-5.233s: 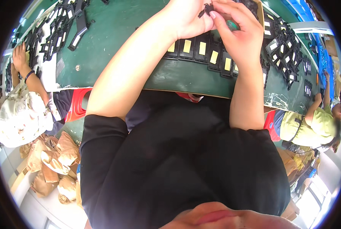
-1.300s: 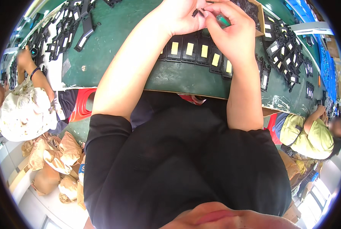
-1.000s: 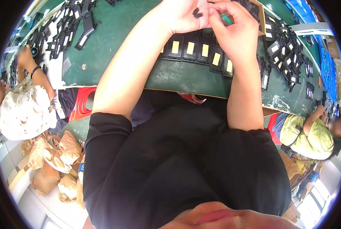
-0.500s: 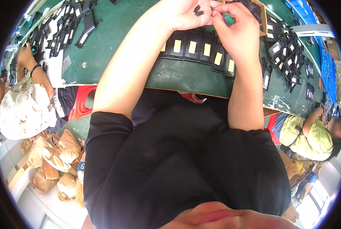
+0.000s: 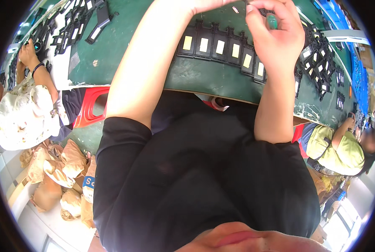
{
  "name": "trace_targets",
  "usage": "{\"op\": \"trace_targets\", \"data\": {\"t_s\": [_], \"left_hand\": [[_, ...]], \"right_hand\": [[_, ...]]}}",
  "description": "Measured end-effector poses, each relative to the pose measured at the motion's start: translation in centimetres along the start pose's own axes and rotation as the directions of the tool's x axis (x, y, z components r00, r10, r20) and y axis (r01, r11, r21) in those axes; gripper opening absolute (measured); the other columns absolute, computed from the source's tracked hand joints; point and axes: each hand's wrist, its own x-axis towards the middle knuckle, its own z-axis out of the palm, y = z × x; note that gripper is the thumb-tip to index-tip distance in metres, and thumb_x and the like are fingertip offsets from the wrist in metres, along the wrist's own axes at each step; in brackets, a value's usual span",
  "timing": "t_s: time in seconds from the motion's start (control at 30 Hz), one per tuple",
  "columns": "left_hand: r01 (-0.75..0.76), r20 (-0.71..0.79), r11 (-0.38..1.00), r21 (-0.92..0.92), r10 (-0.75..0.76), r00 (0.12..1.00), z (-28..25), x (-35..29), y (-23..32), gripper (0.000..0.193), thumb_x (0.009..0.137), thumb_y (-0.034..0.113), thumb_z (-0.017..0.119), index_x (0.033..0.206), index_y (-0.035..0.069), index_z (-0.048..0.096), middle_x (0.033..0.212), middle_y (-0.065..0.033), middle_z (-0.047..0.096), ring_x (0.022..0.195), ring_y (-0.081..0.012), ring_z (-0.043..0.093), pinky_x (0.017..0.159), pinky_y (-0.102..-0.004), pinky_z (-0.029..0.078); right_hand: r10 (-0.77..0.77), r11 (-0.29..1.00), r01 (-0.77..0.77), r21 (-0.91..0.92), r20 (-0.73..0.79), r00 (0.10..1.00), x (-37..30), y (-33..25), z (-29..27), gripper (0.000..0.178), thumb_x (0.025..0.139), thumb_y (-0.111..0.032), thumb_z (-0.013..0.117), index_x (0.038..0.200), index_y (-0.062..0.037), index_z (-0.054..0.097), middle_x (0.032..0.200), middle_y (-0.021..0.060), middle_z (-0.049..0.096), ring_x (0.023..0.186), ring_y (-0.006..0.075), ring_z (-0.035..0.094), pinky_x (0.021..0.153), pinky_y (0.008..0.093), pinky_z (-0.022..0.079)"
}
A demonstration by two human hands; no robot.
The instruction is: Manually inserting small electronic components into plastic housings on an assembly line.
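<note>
Looking down in the head view, you are curling your right hand's fingers narrowly around a rounded green piece, probably freeing thumb and forefinger. Your left hand is running out of frame; you cannot tell its grip. Flat, hard-looking black plates are lying in a row on the scuffed surface, pale labels up, likely for easy access.

Head view, one: left fisheye of a side-by-side pair. Is looking steeply down from the wearer's head; is facing the black shirt close below and the green table farther ahead. Upper edge is cropping the left hand; straight edges are bowing.
</note>
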Motion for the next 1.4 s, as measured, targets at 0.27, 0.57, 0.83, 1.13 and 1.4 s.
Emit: {"op": "trace_targets", "data": {"t_s": [0.27,0.57,0.83,1.13,1.4], "left_hand": [[-0.522,-0.193,0.822,-0.228,0.488,0.851,-4.9,0.2,6.7,0.054,0.109,0.053,0.017,0.091,0.009,0.044,0.065,-0.0006,0.035,0.053,-0.0141,0.032,0.046,-0.0306,0.025],[-0.534,-0.226,0.822,-0.196,0.492,0.841,-4.5,0.3,6.4,0.056,0.108,0.054,0.024,0.087,0.01,0.05,0.063,-0.0005,0.038,0.05,-0.0155,0.03,0.046,-0.0317,0.024],[-0.549,-0.218,0.82,-0.161,0.513,0.83,-4.6,0.7,6.4,0.053,0.107,0.053,0.027,0.086,0.01,0.051,0.062,0.0001,0.037,0.05,-0.0155,0.03,0.047,-0.0323,0.024],[-0.544,-0.232,0.826,-0.149,0.505,0.831,-4.6,0.6,6.3,0.051,0.107,0.051,0.029,0.087,0.011,0.051,0.062,0.0005,0.037,0.051,-0.0155,0.03,0.047,-0.0325,0.025],[-0.535,-0.251,0.834,-0.138,0.493,0.833,-4.4,0.7,5.9,0.049,0.108,0.049,0.031,0.084,0.011,0.052,0.062,0.0007,0.038,0.051,-0.0152,0.03,0.047,-0.0323,0.025]], "right_hand": [[0.048,0.977,0.031,-0.211,0.36,0.932,0.3,-2.6,3.8,0.01,0.074,-0.003,0.075,0.083,-0.0057,0.07,0.118,0.0152,0.061,0.08,0.0298,0.069,0.073,0.0372,0.055],[0.108,0.864,0.177,-0.471,0.517,0.849,-1.7,-0.7,6.8,0.008,0.075,-0.009,0.075,0.083,-0.007,0.074,0.129,0.0136,0.057,0.079,0.0359,0.07,0.075,0.0444,0.058],[0.176,0.844,0.153,-0.514,0.535,0.826,-2.4,0.6,8.0,0.009,0.077,-0.012,0.075,0.083,-0.0066,0.074,0.133,0.0135,0.055,0.084,0.0372,0.071,0.077,0.0473,0.059],[0.144,0.789,0.216,-0.575,0.515,0.845,-3.5,1.2,8.6,0.015,0.079,-0.018,0.077,0.093,-0.0124,0.08,0.132,-0.0002,0.064,0.082,0.0277,0.073,0.077,0.041,0.06],[0.097,0.769,0.298,-0.566,0.563,0.82,-4.5,1.1,8.1,0.015,0.08,-0.022,0.075,0.087,-0.0095,0.08,0.132,0.0074,0.066,0.081,0.0294,0.075,0.073,0.0415,0.062]]}}
